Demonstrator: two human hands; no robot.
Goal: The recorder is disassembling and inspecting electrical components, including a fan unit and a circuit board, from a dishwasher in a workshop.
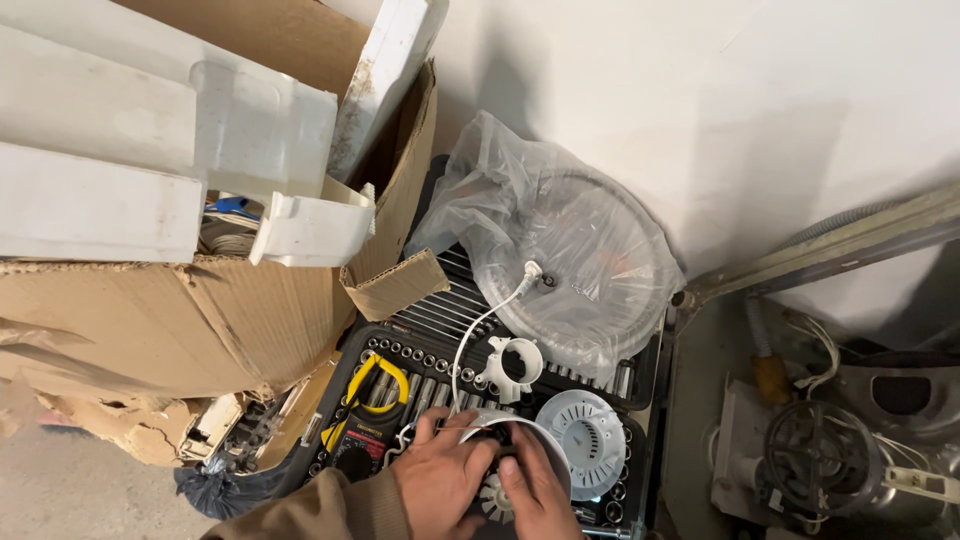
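Head view: both hands work low in the frame over an open black socket set case. The left hand and the right hand close their fingers around a white round motor housing, clamped on it from either side, with a small white fan wheel showing between the palms. A white wire runs up from the housing to a round part wrapped in a clear plastic bag lying on the case. Just beside the housing sit a white vented disc and a white bracket ring. A yellow clamp meter lies left of the hands, below a torn cardboard box holding white foam pieces
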